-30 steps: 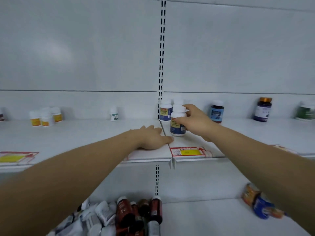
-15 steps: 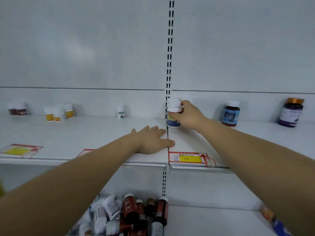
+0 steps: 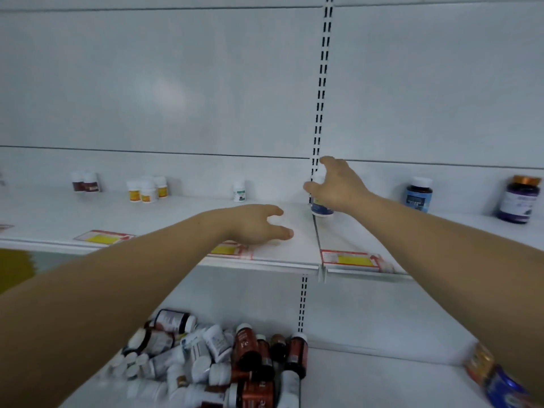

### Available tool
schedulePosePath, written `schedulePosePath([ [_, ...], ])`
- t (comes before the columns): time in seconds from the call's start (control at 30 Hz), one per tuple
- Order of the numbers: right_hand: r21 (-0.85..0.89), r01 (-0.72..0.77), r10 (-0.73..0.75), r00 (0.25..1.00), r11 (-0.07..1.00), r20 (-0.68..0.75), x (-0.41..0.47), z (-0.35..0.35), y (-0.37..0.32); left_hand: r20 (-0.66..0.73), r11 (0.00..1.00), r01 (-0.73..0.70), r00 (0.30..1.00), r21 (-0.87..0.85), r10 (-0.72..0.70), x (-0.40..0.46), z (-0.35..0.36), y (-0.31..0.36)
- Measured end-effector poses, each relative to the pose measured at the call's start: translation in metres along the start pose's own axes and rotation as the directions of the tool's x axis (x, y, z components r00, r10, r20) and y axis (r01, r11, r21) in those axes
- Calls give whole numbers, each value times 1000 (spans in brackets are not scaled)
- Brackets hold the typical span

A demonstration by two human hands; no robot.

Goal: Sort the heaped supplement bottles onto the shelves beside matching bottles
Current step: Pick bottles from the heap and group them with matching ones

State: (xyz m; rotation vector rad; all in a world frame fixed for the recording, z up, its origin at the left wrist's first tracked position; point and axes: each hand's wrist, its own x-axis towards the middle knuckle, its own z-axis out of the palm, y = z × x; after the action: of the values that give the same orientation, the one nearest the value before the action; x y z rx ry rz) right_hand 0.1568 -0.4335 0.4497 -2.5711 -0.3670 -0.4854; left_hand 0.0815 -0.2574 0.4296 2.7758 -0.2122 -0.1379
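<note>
The white-capped bottle with a blue and yellow label (image 3: pixel 322 207) stands at the back of the upper shelf (image 3: pixel 297 242), just right of the slotted upright. My right hand (image 3: pixel 338 187) hovers over and in front of it with fingers spread, hiding most of the bottle and any neighbours behind it. My left hand (image 3: pixel 256 225) lies on the shelf left of the seam, fingers apart, holding nothing. The heap of white and reddish-brown supplement bottles (image 3: pixel 220 363) lies on the lower shelf below my left arm.
Along the upper shelf's back stand two brown-label bottles (image 3: pixel 85 182), a yellow-label group (image 3: pixel 147 189), a small green-label bottle (image 3: pixel 240 191), a blue bottle (image 3: pixel 419 195) and a purple gold-capped bottle (image 3: pixel 519 200). Orange and blue bottles (image 3: pixel 494 375) lie at the lower right.
My right hand pushed the bottle from the shelf's middle to the back beside the upright, then loosened its fingers from it. My left hand's fingers have lifted and spread.
</note>
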Motion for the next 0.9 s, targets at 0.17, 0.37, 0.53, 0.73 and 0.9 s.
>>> schedulePosePath([
  [0.17, -44, 129, -124, 986, 991, 114, -38, 21, -90, -45, 999, -24, 999, 32, 25, -87, -15, -52],
  [0.37, -9, 290, -281, 937, 957, 208, -101, 75, -216, -7, 998, 45, 999, 41, -45, -201, -11, -143],
  [0.53, 22, 434, -421, 860, 901, 287, -150, 132, -295, 63, 987, 159, 985, 37, -162, -260, 24, -228],
  [0.73, 73, 463, -439, 762, 883, 475, -184, 213, -319, 249, 947, 316, 924, -64, -292, -277, 92, -318],
  [0.9, 45, 324, -283, 743, 945, 607, -171, 288, -280, 263, 897, 421, 888, -135, -378, -246, 139, -379],
])
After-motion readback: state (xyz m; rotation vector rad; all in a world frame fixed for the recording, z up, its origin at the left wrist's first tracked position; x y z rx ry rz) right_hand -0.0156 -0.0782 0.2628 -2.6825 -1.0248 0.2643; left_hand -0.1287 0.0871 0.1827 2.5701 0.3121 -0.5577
